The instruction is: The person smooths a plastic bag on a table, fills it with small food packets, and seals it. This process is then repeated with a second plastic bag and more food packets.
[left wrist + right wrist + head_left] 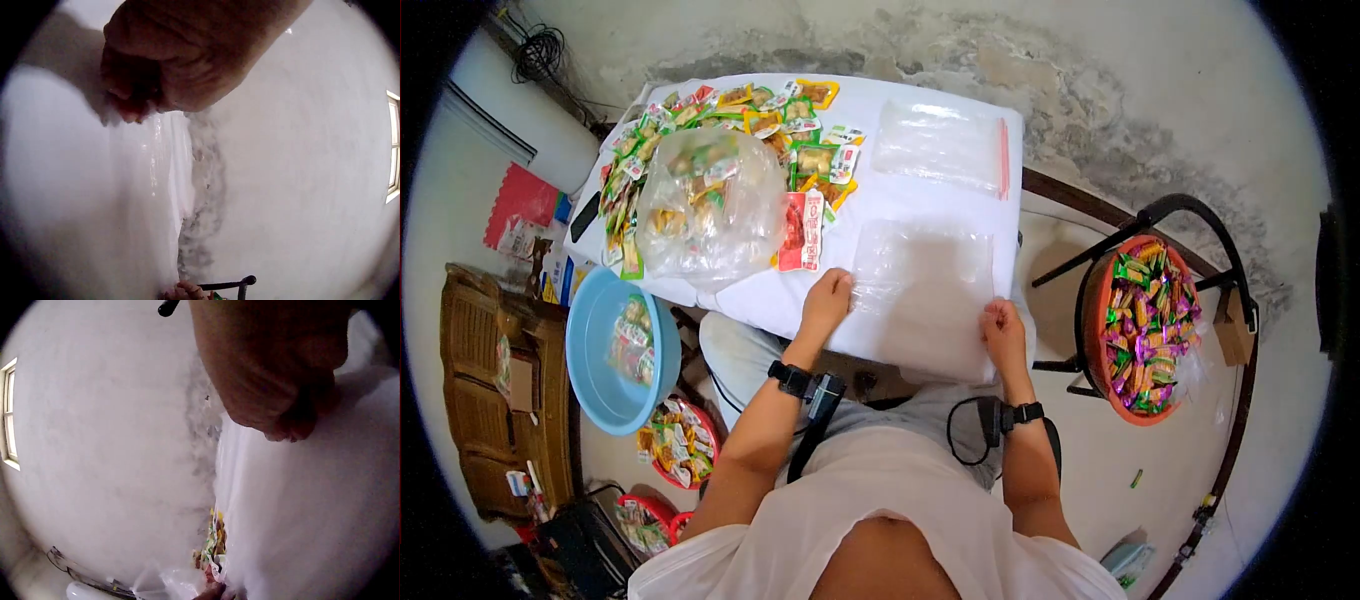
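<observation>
Here, a flat clear bag (925, 285) lies on the worktop (860, 105) between my two hands. My left hand (828, 300) has its fingers clamped on the flat bag's left edge, and my right hand (1003, 330) pinches its right edge with curled fingers. Beyond the flat bag lie more clear bags (940, 150) with a red strip. Left of the flat bag sit a red-and-white packet (800, 232), a bulging see-through sack (710, 225) and heaped snack packets (812, 160). Well right of the flat bag, wrapped sweets (1145, 325) fill a red tub (1099, 365).
</observation>
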`<state>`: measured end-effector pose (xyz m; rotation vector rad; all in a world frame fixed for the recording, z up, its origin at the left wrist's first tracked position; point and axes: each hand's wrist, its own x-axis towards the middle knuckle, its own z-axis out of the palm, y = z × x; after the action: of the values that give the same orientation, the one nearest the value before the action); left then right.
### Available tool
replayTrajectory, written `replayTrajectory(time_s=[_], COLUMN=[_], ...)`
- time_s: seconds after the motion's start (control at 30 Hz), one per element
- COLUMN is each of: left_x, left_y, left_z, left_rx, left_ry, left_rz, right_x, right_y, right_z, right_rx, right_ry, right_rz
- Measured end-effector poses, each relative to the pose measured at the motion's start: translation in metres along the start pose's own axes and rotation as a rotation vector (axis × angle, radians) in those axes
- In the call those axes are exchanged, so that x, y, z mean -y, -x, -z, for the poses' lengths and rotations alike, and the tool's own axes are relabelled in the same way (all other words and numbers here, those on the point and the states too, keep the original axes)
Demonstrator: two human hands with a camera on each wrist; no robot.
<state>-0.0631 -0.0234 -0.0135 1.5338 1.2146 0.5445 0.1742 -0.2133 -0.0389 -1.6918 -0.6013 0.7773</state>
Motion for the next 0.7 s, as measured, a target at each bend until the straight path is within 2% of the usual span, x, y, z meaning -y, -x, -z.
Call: replayTrajectory(time_s=[0.07, 0.17, 0.2, 0.27, 0.4, 0.47, 0.5, 0.57, 0.63, 0.7], left_x=[0.007, -0.003, -0.009, -0.024, -0.016, 0.002, -0.013, -0.018, -0.023, -0.025], left_y=[-0.008, -0.030, -0.036, -0.050, -0.087, -0.110, -0.106, -0.108, -0.102, -0.094], left_z=[0.000, -0.002, -0.003, -0.005, -0.015, -0.021, -0.020, -0.020, -0.020, -0.025], left_rx=[-0.054, -0.131, -0.130, -0.022, -0.002, -0.058, -0.028, -0.005, 0.016, 0.034], left_ry=[-0.041, -0.088, -0.087, -0.103, -0.150, -0.186, -0.227, -0.296, -0.367, -0.169], left_rz=[-0.058, -0.135, -0.139, -0.051, -0.036, -0.030, 0.004, -0.057, -0.117, -0.321], right_x=[0.009, 0.018, 0.016, 0.010, 0.027, 0.014, 0.024, 0.050, 0.051, 0.045], right_y=[0.005, 0.007, 0.005, -0.002, -0.027, -0.054, -0.060, -0.066, -0.078, -0.089], right_z=[0.003, 0.005, 0.006, 0.010, 0.011, 0.013, 0.012, 0.006, 0.004, 0.002], right_rx=[0.061, 0.086, 0.083, 0.077, -0.014, 0.083, 0.076, 0.075, 0.120, 0.164], right_ry=[0.152, 0.169, 0.169, 0.380, 0.443, 0.190, 0.190, -0.058, -0.091, -0.124], right_rz=[0.092, 0.024, 0.027, 0.118, 0.257, 0.118, 0.121, -0.146, -0.132, -0.118])
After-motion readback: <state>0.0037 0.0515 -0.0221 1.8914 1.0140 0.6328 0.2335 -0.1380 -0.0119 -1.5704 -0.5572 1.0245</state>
